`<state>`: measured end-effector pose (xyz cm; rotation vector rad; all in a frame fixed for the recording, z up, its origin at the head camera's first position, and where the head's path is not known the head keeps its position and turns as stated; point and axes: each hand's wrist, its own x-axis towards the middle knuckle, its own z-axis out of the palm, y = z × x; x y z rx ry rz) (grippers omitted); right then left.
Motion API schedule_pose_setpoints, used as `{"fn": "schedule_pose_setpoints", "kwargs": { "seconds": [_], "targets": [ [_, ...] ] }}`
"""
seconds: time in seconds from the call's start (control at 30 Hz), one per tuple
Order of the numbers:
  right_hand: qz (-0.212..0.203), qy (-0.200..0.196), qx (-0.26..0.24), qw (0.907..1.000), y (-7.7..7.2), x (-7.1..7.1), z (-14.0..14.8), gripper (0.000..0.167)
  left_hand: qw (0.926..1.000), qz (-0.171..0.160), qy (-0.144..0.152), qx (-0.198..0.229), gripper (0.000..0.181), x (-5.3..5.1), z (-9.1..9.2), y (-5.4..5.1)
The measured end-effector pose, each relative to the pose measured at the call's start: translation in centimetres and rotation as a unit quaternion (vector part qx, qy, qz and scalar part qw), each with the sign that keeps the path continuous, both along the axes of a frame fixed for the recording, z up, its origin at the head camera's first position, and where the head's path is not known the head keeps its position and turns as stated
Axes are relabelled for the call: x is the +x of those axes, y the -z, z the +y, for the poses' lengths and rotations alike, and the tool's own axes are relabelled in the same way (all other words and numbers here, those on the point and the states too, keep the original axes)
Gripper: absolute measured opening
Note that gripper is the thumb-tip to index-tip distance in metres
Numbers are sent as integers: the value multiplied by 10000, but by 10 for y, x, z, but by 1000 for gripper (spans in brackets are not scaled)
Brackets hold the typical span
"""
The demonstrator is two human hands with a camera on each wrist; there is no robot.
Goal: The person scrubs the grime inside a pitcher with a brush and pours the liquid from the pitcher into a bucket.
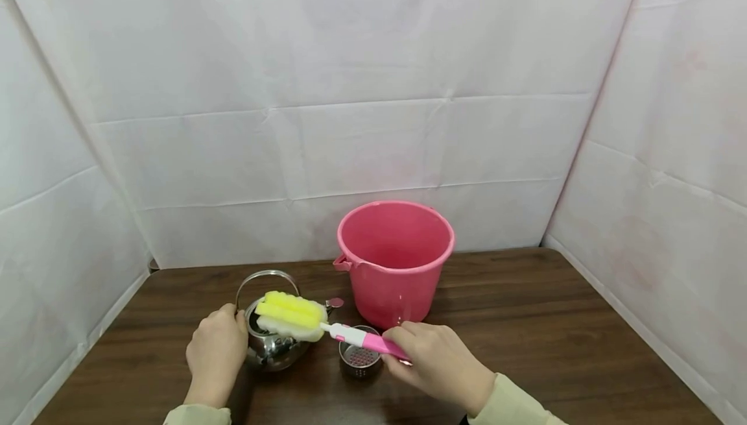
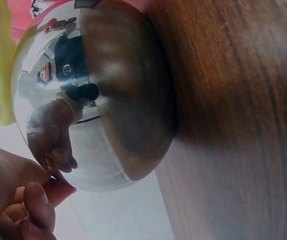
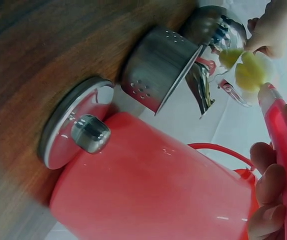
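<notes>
A shiny stainless steel kettle point(image 1: 273, 355) without its lid stands at the left of the table. At the left end of its arched handle point(image 1: 268, 273), my left hand point(image 1: 214, 350) pinches it with thumb and fingers; the exact contact is partly hidden. My right hand point(image 1: 439, 361) grips the pink and white handle of a sponge bottle brush point(image 1: 350, 335). The brush's yellow and white sponge head point(image 1: 292, 313) is over the kettle's opening, pointing left; whether it touches the rim I cannot tell. Curved fingers point(image 2: 36, 200) lie beside the kettle's body in the left wrist view.
A perforated metal strainer point(image 1: 357, 360) stands between the kettle and my right hand. Behind it is a pink bucket point(image 1: 403, 295). The kettle's lid point(image 3: 78, 120), with a metal knob, lies beside the bucket. White cloth walls point(image 1: 362, 146) enclose the brown wooden table point(image 1: 525, 321).
</notes>
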<state>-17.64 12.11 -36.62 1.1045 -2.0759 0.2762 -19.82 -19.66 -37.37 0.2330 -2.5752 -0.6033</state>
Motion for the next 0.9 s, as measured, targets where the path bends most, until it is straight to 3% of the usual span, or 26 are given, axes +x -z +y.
{"fn": "schedule_pose_setpoints", "kwargs": {
  "seconds": [0.17, 0.47, 0.73, 0.9],
  "targets": [
    [-182, -4, -85, 9998, 3, 4, 4, 25, 10000, -47, 6, 42, 22, 1, 0, -1],
    [-154, -13, -191, 9997, 5, 8, 12, 28, 10000, 35, -3, 3, 23, -2, 0, -2],
    [-224, -181, -303, 9991, 6, 12, 19, 21, 10000, 34, 5, 23, 23, -2, -1, -1],
    [-307, -145, -492, 9982, 7, 16, 25, 16, 9998, 213, 10, -32, 22, -3, 2, 3]
  ]
}}
